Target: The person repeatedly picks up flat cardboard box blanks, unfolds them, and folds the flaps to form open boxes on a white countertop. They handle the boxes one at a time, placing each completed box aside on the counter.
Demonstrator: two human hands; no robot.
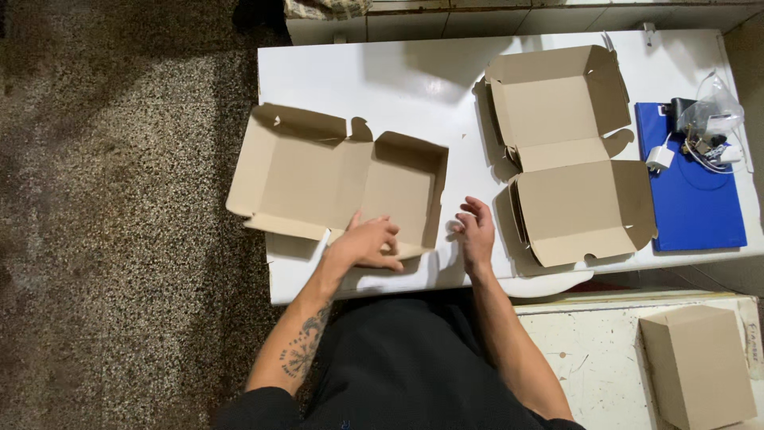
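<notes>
White table [414, 72] — long, glossy, running left to right across the middle of the view; its far edge meets a pale tiled wall.

Stack of open cardboard boxes [569, 155] — brown, right of centre on the table, lids thrown back toward the far side; how many lie nested is hard to make out.

Half-folded cardboard box [334, 179] — brown, plain, unprinted; lies on the left part of the table, its left end overhanging the table edge. Right half has walls raised into a shallow tray; left half lies flatter with one far flap standing. The near edge is partly covered by the left hand.

Blue folder [692, 199] — flat rectangle at the right end of the table, no label legible.

Closed cardboard box [696, 366] — brown cube, near right, on a scuffed white surface [589, 350] below the table; its corner is cut off by the frame.

Clear bag of cables [712, 119] — on the far end of the folder; a small white charger [659, 158] sits beside it. Contents are tangled and unclear.

Left hand [368, 243] — fingers curled over the near wall of the half-folded box, pressing it, not closed round it.

Right hand [476, 231] — open, fingers loosely bent, holding nothing, on the table just right of that box.
</notes>
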